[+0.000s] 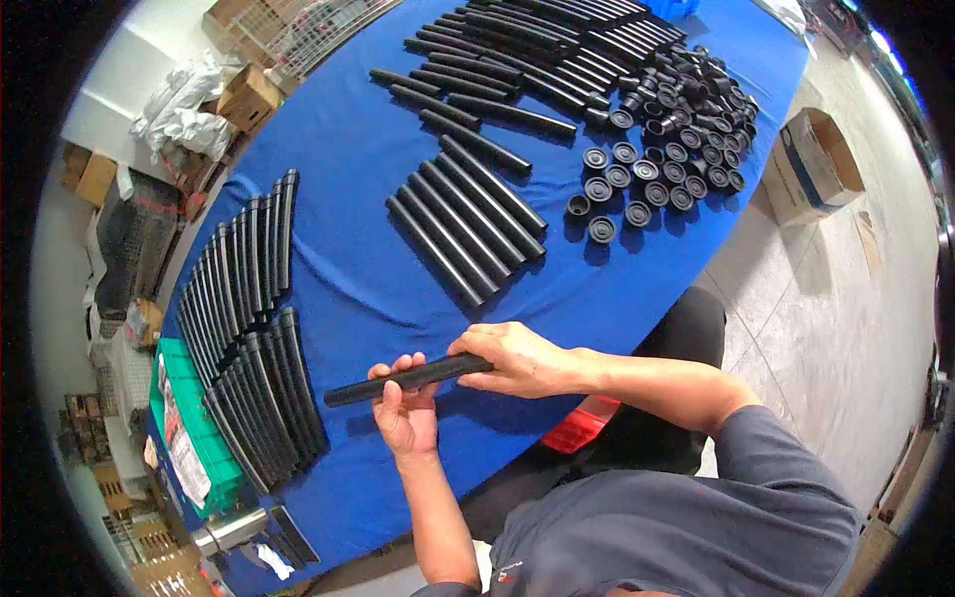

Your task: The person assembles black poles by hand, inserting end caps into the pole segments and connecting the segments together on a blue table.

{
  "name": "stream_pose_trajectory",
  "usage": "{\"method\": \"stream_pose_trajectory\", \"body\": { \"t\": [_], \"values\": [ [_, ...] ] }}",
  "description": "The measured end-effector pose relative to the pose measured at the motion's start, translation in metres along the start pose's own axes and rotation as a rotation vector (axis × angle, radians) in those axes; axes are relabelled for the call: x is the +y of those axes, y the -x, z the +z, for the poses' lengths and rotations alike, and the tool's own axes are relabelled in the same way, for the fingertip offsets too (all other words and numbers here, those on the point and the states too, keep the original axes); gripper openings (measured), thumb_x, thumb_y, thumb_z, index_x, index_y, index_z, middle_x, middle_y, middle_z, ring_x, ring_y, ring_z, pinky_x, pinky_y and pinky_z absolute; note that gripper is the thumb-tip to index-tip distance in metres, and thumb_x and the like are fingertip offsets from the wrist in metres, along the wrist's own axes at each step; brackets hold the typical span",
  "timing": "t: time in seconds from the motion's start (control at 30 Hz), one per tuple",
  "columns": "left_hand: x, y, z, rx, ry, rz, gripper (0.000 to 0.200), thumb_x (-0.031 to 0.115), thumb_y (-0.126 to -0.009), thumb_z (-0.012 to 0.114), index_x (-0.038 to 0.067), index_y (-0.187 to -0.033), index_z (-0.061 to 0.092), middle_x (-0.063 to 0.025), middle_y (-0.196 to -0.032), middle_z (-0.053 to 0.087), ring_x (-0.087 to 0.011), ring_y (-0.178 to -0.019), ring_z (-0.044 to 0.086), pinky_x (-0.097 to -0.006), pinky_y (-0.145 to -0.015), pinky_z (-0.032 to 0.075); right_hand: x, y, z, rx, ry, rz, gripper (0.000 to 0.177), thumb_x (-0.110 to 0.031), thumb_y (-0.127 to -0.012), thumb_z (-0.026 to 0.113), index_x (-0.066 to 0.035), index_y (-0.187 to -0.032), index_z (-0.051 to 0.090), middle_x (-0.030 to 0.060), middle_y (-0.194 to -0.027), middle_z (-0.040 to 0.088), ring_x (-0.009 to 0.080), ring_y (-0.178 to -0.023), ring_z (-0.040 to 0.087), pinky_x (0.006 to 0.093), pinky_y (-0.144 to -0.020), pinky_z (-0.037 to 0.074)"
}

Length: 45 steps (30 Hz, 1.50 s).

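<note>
Both my hands are on one black tube (426,374), which lies nearly level above the blue cloth. Fingers and thumb of my left hand (408,416) close round its middle from below. My right hand (527,360) wraps over the right end, so that end is hidden. Beyond my hands, several black tubes (466,227) lie side by side in a slanted row. Round black caps (639,213) stand to the right of that row, some upright with ringed tops showing and others heaped behind.
More black tubes (537,50) are piled at the far end of the blue-covered table (343,199). Two batches of tubes (264,398) line the left side beside a green bin (184,428). An open cardboard box (811,169) sits on the floor to the right.
</note>
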State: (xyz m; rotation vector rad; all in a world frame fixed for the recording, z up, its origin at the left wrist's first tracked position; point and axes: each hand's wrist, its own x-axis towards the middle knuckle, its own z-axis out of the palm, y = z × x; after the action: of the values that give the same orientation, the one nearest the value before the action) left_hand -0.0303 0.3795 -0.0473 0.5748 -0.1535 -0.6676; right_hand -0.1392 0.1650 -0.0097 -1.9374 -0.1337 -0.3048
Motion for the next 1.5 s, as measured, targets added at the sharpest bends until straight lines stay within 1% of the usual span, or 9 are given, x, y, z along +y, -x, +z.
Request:
{"method": "stream_pose_trajectory", "body": {
  "t": [0.17, 0.2, 0.43, 0.57, 0.8, 1.0, 1.1, 1.3, 1.5],
  "values": [
    [0.001, 0.0, 0.001, -0.05, -0.047, -0.02, 0.024, 0.008, -0.097, 0.063, 0.007, -0.12, 0.059, -0.0182, -0.123, 0.066, -0.0354, -0.123, 0.06, -0.0577, -0.101, 0.054, 0.003, 0.002, -0.001, -0.043, -0.086, 0.084, 0.033, -0.018, -0.087, 0.071, 0.003, -0.111, 0.062, 0.0198, -0.093, 0.065, 0.0384, -0.086, 0.065, 0.0454, -0.076, 0.051],
    [0.001, 0.0, 0.0, -0.052, -0.058, -0.016, 0.023, 0.008, -0.097, 0.063, 0.007, -0.12, 0.059, -0.0176, -0.123, 0.066, -0.035, -0.123, 0.06, -0.0573, -0.102, 0.053, 0.002, 0.001, 0.001, 0.024, -0.112, 0.059, 0.028, -0.015, -0.082, 0.072, 0.002, -0.101, 0.063, 0.0221, -0.089, 0.066, 0.0406, -0.085, 0.066, 0.0482, -0.075, 0.052],
    [0.001, 0.0, 0.004, -0.017, -0.012, -0.01, 0.028, 0.002, -0.093, 0.061, 0.005, -0.121, 0.056, -0.0184, -0.124, 0.065, -0.0351, -0.124, 0.059, -0.0566, -0.105, 0.051, 0.002, 0.003, -0.002, 0.073, -0.041, -0.078, 0.029, -0.016, -0.082, 0.072, 0.002, -0.102, 0.062, 0.0213, -0.089, 0.065, 0.0409, -0.085, 0.066, 0.0473, -0.075, 0.053],
    [0.002, 0.0, 0.006, -0.088, 0.004, -0.038, 0.033, 0.002, -0.089, 0.062, 0.003, -0.122, 0.058, -0.0174, -0.125, 0.064, -0.0332, -0.124, 0.059, -0.0532, -0.111, 0.046, 0.007, 0.001, -0.005, -0.087, -0.152, 0.083, 0.037, -0.019, -0.086, 0.073, 0.001, -0.114, 0.059, 0.0189, -0.097, 0.064, 0.0381, -0.089, 0.065, 0.0457, -0.075, 0.053],
    [0.003, -0.001, 0.001, -0.03, 0.023, -0.081, 0.025, 0.01, -0.098, 0.062, 0.003, -0.121, 0.058, -0.0176, -0.126, 0.064, -0.034, -0.125, 0.058, -0.0516, -0.109, 0.049, 0.008, 0.007, 0.013, 0.085, 0.123, -0.163, 0.034, -0.019, -0.087, 0.072, -0.001, -0.11, 0.056, 0.0168, -0.092, 0.058, 0.0366, -0.084, 0.064, 0.0466, -0.069, 0.053],
    [0.002, -0.002, 0.005, -0.075, 0.046, -0.071, 0.023, 0.012, -0.1, 0.06, 0.001, -0.121, 0.059, -0.0187, -0.129, 0.063, -0.0347, -0.126, 0.058, -0.0496, -0.108, 0.05, 0.003, 0.004, -0.003, -0.132, -0.138, 0.077, 0.037, -0.017, -0.087, 0.072, 0.001, -0.115, 0.056, 0.0179, -0.094, 0.059, 0.0378, -0.084, 0.064, 0.0464, -0.068, 0.053],
    [0.001, -0.004, 0.006, -0.036, 0.015, -0.082, 0.024, 0.011, -0.1, 0.059, -0.001, -0.121, 0.06, -0.019, -0.13, 0.062, -0.0347, -0.127, 0.057, -0.0495, -0.109, 0.049, 0.013, 0.005, 0.012, 0.13, 0.04, -0.158, 0.037, -0.019, -0.087, 0.072, 0.002, -0.114, 0.058, 0.0187, -0.092, 0.06, 0.0387, -0.083, 0.064, 0.0467, -0.068, 0.052],
    [0.005, -0.003, -0.005, -0.059, -0.008, -0.066, 0.027, 0.011, -0.098, 0.062, 0.002, -0.124, 0.059, -0.0189, -0.128, 0.063, -0.0354, -0.127, 0.057, -0.0496, -0.107, 0.051, 0.002, 0.005, -0.001, -0.084, -0.075, 0.029, 0.034, -0.016, -0.088, 0.071, 0.001, -0.113, 0.057, 0.0183, -0.093, 0.06, 0.039, -0.082, 0.064, 0.0469, -0.067, 0.052],
    [0.002, -0.003, 0.004, 0.04, -0.064, -0.066, 0.026, 0.01, -0.098, 0.062, 0.003, -0.123, 0.059, -0.0187, -0.127, 0.064, -0.0357, -0.126, 0.058, -0.0502, -0.108, 0.05, 0.007, 0.007, 0.013, 0.093, 0.073, -0.105, 0.03, -0.018, -0.087, 0.072, 0.002, -0.104, 0.058, 0.0192, -0.09, 0.061, 0.0391, -0.081, 0.064, 0.0476, -0.066, 0.052]
  ]
}}
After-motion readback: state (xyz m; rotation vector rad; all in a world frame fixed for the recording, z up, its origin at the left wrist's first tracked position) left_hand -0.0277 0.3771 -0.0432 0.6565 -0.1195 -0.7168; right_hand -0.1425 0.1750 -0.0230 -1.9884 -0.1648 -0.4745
